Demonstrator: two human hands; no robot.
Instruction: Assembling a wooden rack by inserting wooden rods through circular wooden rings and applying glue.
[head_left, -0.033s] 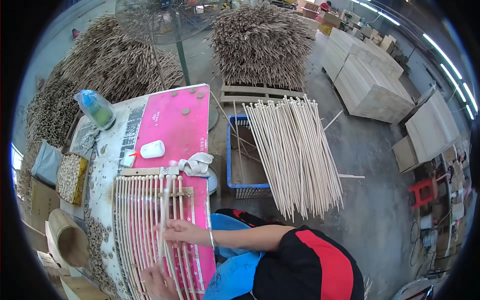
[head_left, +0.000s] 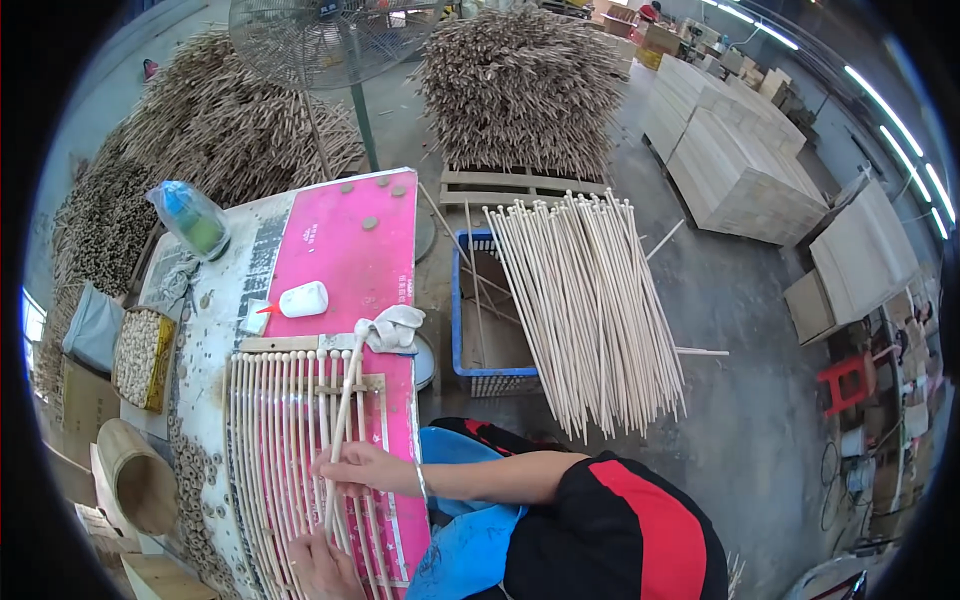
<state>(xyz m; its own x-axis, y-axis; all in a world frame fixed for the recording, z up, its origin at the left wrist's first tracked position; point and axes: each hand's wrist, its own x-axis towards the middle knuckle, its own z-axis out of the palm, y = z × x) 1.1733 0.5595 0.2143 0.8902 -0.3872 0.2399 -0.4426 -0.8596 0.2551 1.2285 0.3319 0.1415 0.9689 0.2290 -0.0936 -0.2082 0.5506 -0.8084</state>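
My right hand [head_left: 358, 466] is closed in a pinch round a pale ball-ended wooden stick [head_left: 345, 398]. This stick slants over a row of similar sticks [head_left: 275, 420] laid side by side on the table. Its ball end lies beside a crumpled white cloth [head_left: 393, 328]. Lower down, my left hand [head_left: 325, 568] has its fingers bent round the stick's lower part; its fingertips are partly hidden. A wooden strip [head_left: 280, 343] runs just beyond the ball ends of the row.
On the pink-and-white table [head_left: 350, 240] lie a white glue bottle [head_left: 303, 299] and a bagged green bottle [head_left: 195, 225]. A yellow box of wooden balls [head_left: 140, 350] stands left. Many ball-ended sticks [head_left: 590, 310] lie across a blue crate [head_left: 457, 330] to the right. A fan [head_left: 325, 40] stands beyond.
The held stick's upper end has swung right, toward the white cloth, and is less blurred. My left hand has shifted slightly up and right to the stick.
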